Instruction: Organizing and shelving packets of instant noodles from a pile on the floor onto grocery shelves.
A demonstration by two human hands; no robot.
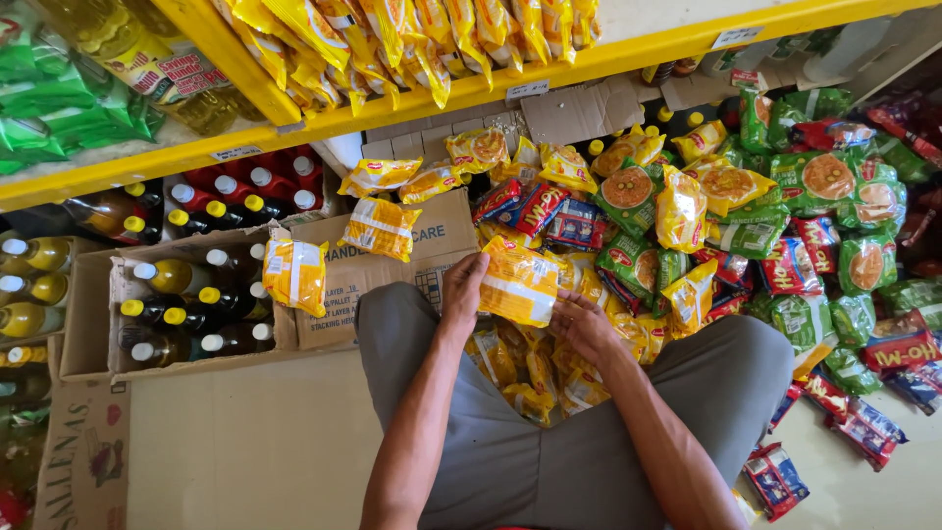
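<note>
Ahead of the fingers (469, 280), heaped noodle packets (677, 211) and a cardboard box (412, 257) block the way; left, beyond the knee, bare floor (245, 442) gives free passage.

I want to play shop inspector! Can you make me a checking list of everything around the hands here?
Surface: pale floor, partly covered by flat cardboard.
Job's things: one yellow noodle packet, held between the left hand and right hand; more yellow packets piled between the knees.
Clutter: green, red and yellow packets spread over the floor at right.
Hands: both grip the same packet by its edges.
Cables: nothing seen.
Surroundings: cardboard box of bottles at left; yellow shelf above, stocked with yellow packets.
</note>
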